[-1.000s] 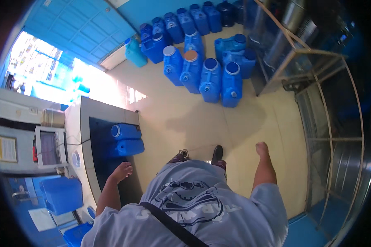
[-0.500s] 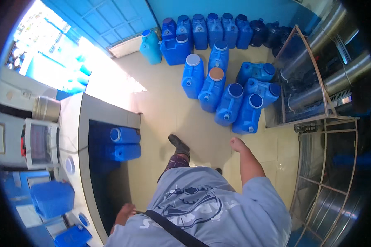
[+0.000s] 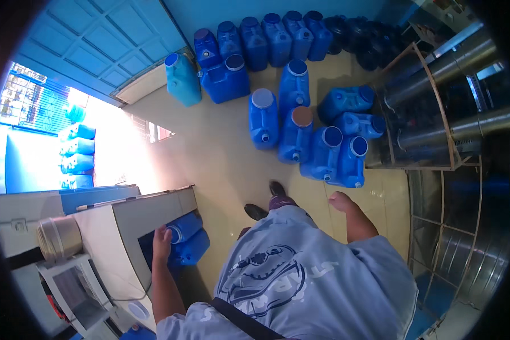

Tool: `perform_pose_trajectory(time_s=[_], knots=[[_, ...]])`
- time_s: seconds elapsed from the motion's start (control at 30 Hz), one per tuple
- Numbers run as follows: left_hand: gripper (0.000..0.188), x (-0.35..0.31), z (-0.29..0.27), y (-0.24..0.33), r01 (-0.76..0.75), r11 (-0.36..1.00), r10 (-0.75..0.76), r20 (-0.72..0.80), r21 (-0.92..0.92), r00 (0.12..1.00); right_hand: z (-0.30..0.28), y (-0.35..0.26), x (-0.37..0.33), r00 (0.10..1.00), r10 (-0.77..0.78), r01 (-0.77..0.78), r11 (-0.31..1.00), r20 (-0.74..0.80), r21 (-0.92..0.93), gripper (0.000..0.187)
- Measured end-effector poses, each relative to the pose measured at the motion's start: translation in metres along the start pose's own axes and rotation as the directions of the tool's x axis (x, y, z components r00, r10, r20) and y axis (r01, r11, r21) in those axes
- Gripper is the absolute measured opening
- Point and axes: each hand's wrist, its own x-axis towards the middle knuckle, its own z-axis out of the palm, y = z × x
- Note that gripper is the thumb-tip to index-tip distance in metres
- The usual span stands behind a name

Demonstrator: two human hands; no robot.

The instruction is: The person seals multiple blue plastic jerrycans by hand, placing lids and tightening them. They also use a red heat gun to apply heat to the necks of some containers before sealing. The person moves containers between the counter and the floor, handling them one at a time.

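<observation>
My left hand, its fingers loosely curled and nothing showing in them, is raised at the counter's near opening. From this angle it overlaps the edge of a blue water jug lying on its side; whether they touch I cannot tell. A second blue jug lies beside that one. My right hand hangs in a loose fist ahead of me, apart from the nearest standing blue jug. Several more jugs stand close by, including one with an orange cap and one with a pale cap.
More blue jugs line the far wall, beside dark round bottles. A turquoise jug stands near the blue door. A tiled counter is at left, a metal-framed rack at right. Bright doorway at left.
I have stepped forward and my view has turned left. My left hand has swung up and forward to beside the jugs at the counter. My right hand stays in a loose fist.
</observation>
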Motion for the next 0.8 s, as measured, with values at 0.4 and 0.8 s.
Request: perform_pose_trajectory(time_s=[0.4,0.8], knots=[[0.038,0.116,-0.011,0.107,0.283,0.866,-0.351,0.099,0.412,0.931,-0.124,-0.173,0.306,0.898,-0.108,0.082,0.993,-0.426,-0.08,0.032],[0.037,0.158,-0.023,0.222,0.776,0.626,-0.776,-0.041,0.079,0.63,-0.332,-0.382,0.687,0.922,-0.161,-0.002,0.907,-0.351,-0.421,0.054]])
